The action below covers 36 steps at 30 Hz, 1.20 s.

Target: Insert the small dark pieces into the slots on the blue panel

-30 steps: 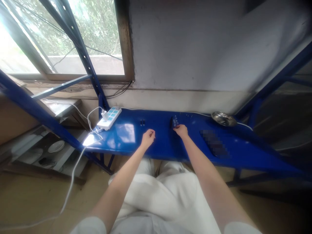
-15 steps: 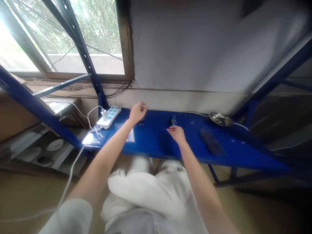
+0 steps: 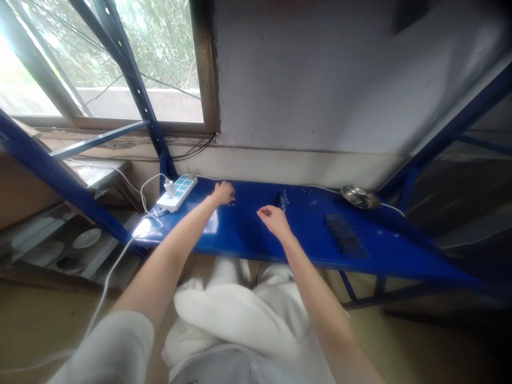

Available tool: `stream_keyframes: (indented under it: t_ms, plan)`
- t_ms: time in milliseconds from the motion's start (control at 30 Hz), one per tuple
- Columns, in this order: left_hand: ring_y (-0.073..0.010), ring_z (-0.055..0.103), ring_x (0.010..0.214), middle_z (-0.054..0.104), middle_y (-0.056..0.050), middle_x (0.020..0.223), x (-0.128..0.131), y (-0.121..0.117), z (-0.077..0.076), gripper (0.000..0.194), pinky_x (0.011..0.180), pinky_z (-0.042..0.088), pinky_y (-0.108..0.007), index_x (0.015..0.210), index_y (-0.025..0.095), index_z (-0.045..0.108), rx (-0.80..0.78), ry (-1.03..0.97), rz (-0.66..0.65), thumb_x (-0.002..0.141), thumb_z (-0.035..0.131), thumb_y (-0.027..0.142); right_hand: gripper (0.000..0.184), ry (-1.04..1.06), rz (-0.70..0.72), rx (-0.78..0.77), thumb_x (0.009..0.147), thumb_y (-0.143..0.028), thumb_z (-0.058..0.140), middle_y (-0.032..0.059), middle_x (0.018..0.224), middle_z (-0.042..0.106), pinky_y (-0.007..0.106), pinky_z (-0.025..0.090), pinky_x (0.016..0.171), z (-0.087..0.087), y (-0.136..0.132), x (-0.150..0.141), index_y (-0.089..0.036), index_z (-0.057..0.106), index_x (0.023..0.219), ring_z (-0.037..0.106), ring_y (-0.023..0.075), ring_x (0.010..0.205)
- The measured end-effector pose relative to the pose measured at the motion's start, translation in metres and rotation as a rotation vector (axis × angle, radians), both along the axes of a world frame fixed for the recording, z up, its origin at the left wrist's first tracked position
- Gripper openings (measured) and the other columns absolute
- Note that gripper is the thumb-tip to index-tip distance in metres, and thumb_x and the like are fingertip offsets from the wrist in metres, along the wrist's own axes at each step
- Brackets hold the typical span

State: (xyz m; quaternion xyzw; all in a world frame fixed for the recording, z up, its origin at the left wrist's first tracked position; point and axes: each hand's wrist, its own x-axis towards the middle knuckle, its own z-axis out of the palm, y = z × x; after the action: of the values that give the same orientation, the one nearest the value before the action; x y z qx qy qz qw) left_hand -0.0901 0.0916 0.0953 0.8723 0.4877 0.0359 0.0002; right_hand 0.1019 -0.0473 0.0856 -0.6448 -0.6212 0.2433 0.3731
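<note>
My left hand [image 3: 224, 193] reaches down over the blue tabletop, its fingers curved and apart, at the small dark pieces [image 3: 231, 204], which it mostly covers. Whether the fingertips touch them I cannot tell. My right hand [image 3: 273, 220] hovers above the middle of the table with thumb and fingertips pinched together; anything between them is too small to make out. Just behind the right hand is a small dark object with clear, bead-like parts [image 3: 284, 200] on the table.
A white power strip [image 3: 178, 193] with a plug and cord lies on the table's left end. Farther right are a shiny metal bowl [image 3: 360, 197] and a blurred-out dark flat object [image 3: 344, 234]. Tiny bits [image 3: 306, 191] lie near the back edge. Blue posts [image 3: 140, 96] frame the table.
My left hand has gone left and forward, lifted, then come down over the small dark pieces, its fingers opening. My right hand has moved left, away from the object with clear parts.
</note>
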Motion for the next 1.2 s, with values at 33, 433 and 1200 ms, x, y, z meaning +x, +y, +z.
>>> stream_keyframes:
  t_ms: [33, 433, 1200]
  plan:
    - [-0.0280, 0.040, 0.107, 0.055, -0.012, 0.111, 0.000, 0.001, -0.002, 0.023, 0.089, 0.031, -0.043, 0.095, 0.018, 0.064, -0.003, -0.017, 0.003, 0.075, 0.057, 0.028, 0.018, 0.003, 0.004, -0.004, 0.075, -0.032, 0.055, 0.0052, 0.083, 0.068, 0.028, 0.048, 0.070, -0.001, 0.001, 0.000, -0.017, 0.065, 0.081, 0.062, 0.0159, 0.075]
    - [-0.0272, 0.044, 0.100, 0.058, -0.011, 0.098, 0.005, 0.008, -0.016, 0.010, 0.089, 0.028, -0.046, 0.076, 0.015, 0.064, -0.010, -0.111, 0.018, 0.071, 0.056, 0.015, 0.021, 0.052, 0.010, -0.026, 0.075, -0.035, 0.055, 0.0053, 0.084, 0.067, 0.028, 0.048, 0.068, -0.007, 0.001, 0.004, -0.018, 0.065, 0.082, 0.061, 0.0162, 0.075]
    - [-0.0085, 0.049, 0.060, 0.052, 0.001, 0.063, 0.066, -0.120, 0.022, 0.030, 0.062, 0.040, -0.021, 0.073, 0.017, 0.048, -0.055, -1.412, 0.059, 0.082, 0.046, 0.046, 0.056, 0.519, -0.053, 0.216, 0.079, -0.069, 0.026, -0.0024, 0.046, 0.041, 0.021, 0.036, 0.044, 0.027, 0.004, -0.014, -0.021, 0.035, 0.051, 0.040, 0.0087, 0.042]
